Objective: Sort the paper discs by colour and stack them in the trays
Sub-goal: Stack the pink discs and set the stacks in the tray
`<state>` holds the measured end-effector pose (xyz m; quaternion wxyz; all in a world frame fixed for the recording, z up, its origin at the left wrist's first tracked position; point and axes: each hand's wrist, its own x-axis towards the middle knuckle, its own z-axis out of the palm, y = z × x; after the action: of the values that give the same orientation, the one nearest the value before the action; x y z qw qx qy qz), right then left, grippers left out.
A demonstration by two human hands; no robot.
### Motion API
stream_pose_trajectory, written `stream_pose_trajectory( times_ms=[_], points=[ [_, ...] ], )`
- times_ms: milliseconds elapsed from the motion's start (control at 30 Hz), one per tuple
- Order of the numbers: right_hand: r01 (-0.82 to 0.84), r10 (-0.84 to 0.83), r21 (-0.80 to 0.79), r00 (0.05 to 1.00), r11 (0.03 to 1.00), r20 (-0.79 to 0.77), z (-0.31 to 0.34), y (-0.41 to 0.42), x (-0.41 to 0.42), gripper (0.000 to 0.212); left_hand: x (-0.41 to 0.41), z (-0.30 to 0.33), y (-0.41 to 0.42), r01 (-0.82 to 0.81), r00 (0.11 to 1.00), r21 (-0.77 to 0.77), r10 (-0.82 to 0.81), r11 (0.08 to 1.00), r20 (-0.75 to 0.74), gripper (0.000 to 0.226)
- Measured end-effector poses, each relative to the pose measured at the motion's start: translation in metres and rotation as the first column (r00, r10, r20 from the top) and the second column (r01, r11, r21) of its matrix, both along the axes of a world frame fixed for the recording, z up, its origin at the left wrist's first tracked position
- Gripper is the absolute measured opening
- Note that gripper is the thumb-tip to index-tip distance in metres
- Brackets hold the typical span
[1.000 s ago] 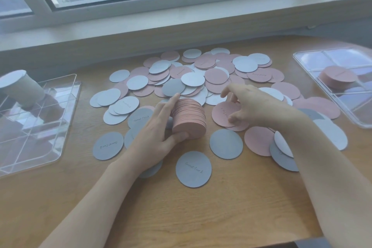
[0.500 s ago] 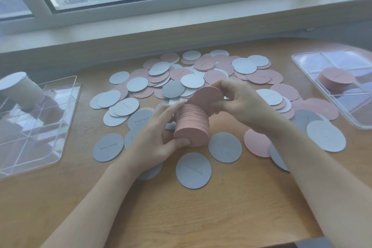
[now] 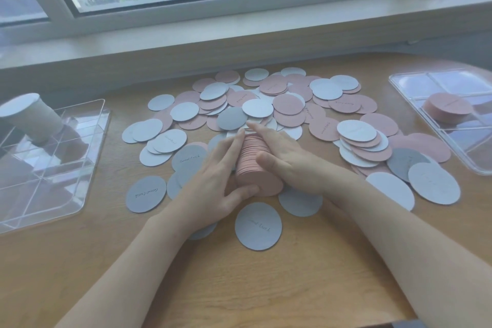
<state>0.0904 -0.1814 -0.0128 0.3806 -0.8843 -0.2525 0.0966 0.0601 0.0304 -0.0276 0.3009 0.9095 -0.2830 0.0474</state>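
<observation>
A thick stack of pink discs (image 3: 255, 170) lies tilted on the wooden table, mid-frame. My left hand (image 3: 213, 178) holds its left side, fingers along it and thumb curled under the front face. Against the right side lies my right hand (image 3: 290, 165), fingers straight and thumb resting on the stack. Loose pink discs (image 3: 288, 104) and pale blue-grey discs (image 3: 258, 226) are scattered all around. A clear divided tray on the left (image 3: 97, 149) holds a tall blue-grey stack (image 3: 29, 117). In the clear tray on the right (image 3: 407, 98) is a short pink stack (image 3: 447, 108).
A window sill and wall (image 3: 239, 42) run along the table's far edge. Bare wood (image 3: 239, 287) lies near the front edge between my forearms. Overlapping discs (image 3: 372, 146) crowd the space between my right hand and the right tray.
My right hand picked up a pink disc from the table, brought it to the stack, and now lies flat against the stack's right side. My left hand kept hold of the stack.
</observation>
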Motion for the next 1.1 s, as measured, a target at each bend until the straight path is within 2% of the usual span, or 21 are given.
stream_pose_trajectory(
  times_ms=[100, 200, 367, 500, 633, 767, 900, 1100],
  points=[
    [-0.014, 0.013, 0.027, 0.999, 1.000, 0.030, 0.003, -0.003, 0.000, 0.109, 0.001, -0.001, 0.000, -0.014, 1.000, -0.005, 0.014, 1.000, -0.001, 0.096],
    [-0.035, 0.040, 0.125, 0.999, 0.992, -0.032, 0.007, -0.005, -0.004, 0.109, 0.001, -0.002, 0.000, -0.040, 0.999, -0.017, 0.040, 0.999, -0.002, 0.098],
    [-0.094, 0.095, 0.037, 0.995, 0.995, -0.016, 0.005, 0.005, -0.010, 0.108, 0.003, -0.004, 0.004, -0.039, 0.998, 0.072, 0.036, 0.997, 0.046, 0.097],
    [-0.037, 0.037, 0.061, 0.999, 0.997, -0.007, 0.003, 0.004, -0.010, 0.113, 0.001, -0.003, 0.003, -0.040, 0.998, 0.092, 0.036, 0.995, 0.045, 0.105],
    [0.037, -0.047, 0.137, 0.997, 0.990, 0.068, 0.002, 0.003, -0.007, 0.106, 0.002, -0.005, 0.002, -0.143, 0.989, 0.025, 0.143, 0.989, 0.026, 0.102],
    [0.042, -0.051, 0.156, 0.997, 0.987, 0.057, -0.001, 0.003, -0.004, 0.099, 0.003, -0.008, 0.002, -0.173, 0.983, 0.127, 0.163, 0.977, 0.085, 0.093],
    [0.012, -0.020, 0.102, 0.997, 0.995, 0.074, -0.003, 0.002, -0.003, 0.105, 0.001, -0.007, -0.002, -0.169, 0.979, 0.181, 0.144, 0.969, 0.143, 0.089],
    [0.021, -0.030, 0.093, 0.996, 0.995, 0.087, -0.006, 0.003, -0.004, 0.101, -0.005, -0.009, -0.009, -0.182, 0.978, 0.277, 0.146, 0.943, 0.146, 0.105]
  ],
)
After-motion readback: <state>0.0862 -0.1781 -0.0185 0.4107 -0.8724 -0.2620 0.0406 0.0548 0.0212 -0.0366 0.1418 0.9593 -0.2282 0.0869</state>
